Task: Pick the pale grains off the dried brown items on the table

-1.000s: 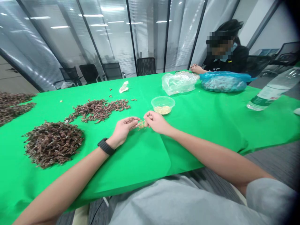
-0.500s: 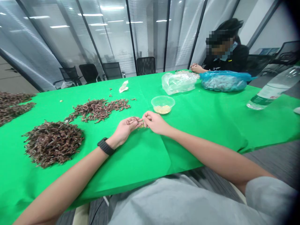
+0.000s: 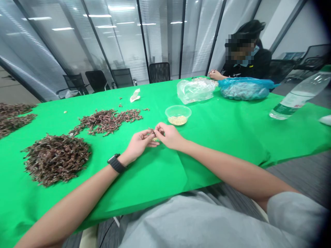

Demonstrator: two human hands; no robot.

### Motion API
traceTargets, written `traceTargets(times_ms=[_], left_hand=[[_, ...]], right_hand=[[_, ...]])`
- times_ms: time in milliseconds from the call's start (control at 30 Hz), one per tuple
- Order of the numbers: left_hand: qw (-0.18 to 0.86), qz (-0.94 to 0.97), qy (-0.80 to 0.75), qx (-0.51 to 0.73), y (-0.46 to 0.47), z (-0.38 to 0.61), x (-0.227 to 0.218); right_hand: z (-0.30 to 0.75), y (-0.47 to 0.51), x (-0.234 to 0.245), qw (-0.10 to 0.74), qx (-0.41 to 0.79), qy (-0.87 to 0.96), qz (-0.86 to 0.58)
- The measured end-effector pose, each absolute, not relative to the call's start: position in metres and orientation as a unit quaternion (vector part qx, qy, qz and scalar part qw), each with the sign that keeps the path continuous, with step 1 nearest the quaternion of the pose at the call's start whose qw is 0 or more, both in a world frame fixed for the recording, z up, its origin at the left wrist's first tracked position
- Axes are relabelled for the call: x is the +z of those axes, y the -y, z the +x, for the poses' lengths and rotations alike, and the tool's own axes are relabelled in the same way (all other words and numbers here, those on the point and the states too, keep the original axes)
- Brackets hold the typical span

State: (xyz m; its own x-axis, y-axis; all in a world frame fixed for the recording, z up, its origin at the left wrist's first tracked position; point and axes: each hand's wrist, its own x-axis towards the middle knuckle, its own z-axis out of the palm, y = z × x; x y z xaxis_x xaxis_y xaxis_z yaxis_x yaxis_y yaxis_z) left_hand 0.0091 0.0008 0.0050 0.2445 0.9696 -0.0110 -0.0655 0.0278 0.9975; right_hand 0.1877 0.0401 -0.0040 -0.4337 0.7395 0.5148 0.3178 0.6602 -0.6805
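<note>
Left hand angled inward, thumb and fingers grasping shrivelled brown bits; right hand meets it, fingertips pinching same bits. Fine yellow grains by fingertips. Clear round plastic tub beyond; rough, twiggy heap leftward.

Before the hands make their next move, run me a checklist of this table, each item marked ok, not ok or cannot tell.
1. Left hand and right hand together at the fingertips: ok.
2. Small brown piece firmly gripped: cannot tell; fingers partly cover it.
3. Clear plastic bowl upright, apart from both hands: ok.
4. All pale grains inside the bowl: not ok; yellowish grains show by the fingertips.
5. Big mound of dried brown pieces clear of the left forearm: ok; green cloth shows between.
6. Plastic bottle away from the hands: ok, far to the right.
</note>
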Motion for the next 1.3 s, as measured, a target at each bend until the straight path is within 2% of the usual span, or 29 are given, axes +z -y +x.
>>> traceTargets(times_ms=[367,733,800,900,967,1067,1200,1300], left_hand=[[0.556,0.562,-0.418,0.447,-0.003,0.009,-0.001],[0.542,0.601,-0.384,0.446,-0.001,0.010,0.004],[0.508,0.644,-0.387,0.423,-0.001,0.008,0.004],[0.400,0.717,-0.416,0.390,0.000,0.004,0.005],[0.334,0.748,-0.437,0.370,0.002,0.002,0.006],[0.274,0.770,-0.457,0.352,0.004,0.001,0.006],[0.193,0.796,-0.460,0.342,0.004,0.000,0.004],[0.158,0.807,-0.447,0.352,0.003,-0.001,0.003]], right_hand=[[0.190,-0.037,-0.001,0.395,0.203,0.837,-0.319],[0.189,-0.027,0.008,0.287,-0.001,0.883,-0.373],[0.190,-0.027,0.007,0.279,-0.025,0.887,-0.366],[0.191,-0.028,0.006,0.279,-0.027,0.890,-0.359],[0.190,-0.027,0.006,0.293,0.002,0.883,-0.366],[0.186,-0.028,0.005,0.355,0.118,0.850,-0.371],[0.180,-0.030,0.005,0.421,0.363,0.742,-0.374],[0.180,-0.034,0.006,0.388,0.564,0.632,-0.363]])
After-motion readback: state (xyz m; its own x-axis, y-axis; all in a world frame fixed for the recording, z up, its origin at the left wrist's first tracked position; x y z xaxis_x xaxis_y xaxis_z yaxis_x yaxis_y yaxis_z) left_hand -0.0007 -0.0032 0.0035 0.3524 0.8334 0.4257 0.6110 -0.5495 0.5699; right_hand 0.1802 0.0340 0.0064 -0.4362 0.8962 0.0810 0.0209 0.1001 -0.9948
